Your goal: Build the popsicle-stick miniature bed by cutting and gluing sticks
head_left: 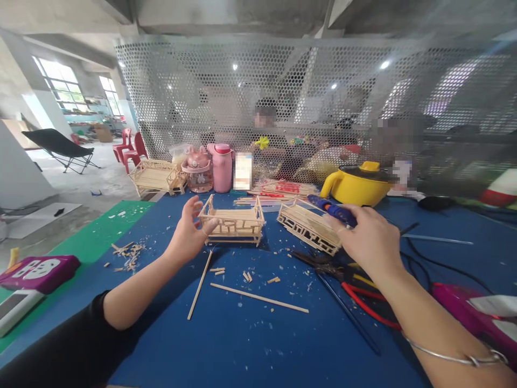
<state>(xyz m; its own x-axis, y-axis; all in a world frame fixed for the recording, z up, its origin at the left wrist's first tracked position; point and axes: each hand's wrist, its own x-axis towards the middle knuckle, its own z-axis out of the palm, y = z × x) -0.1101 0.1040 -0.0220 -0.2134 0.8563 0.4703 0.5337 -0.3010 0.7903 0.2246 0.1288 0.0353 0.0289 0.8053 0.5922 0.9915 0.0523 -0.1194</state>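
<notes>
Reaching for the stick bed model (233, 223), the left hand (189, 233) spreads open; right of it, the right hand (369, 237) clamps the glue gun (333, 211), seemingly mid-gluing, needing steadying first.

A single camera on the person's head looks forward and down, close over a blue table (250, 345). Both forearms reach in from below; a mesh screen (283, 108) closes the far side.
</notes>
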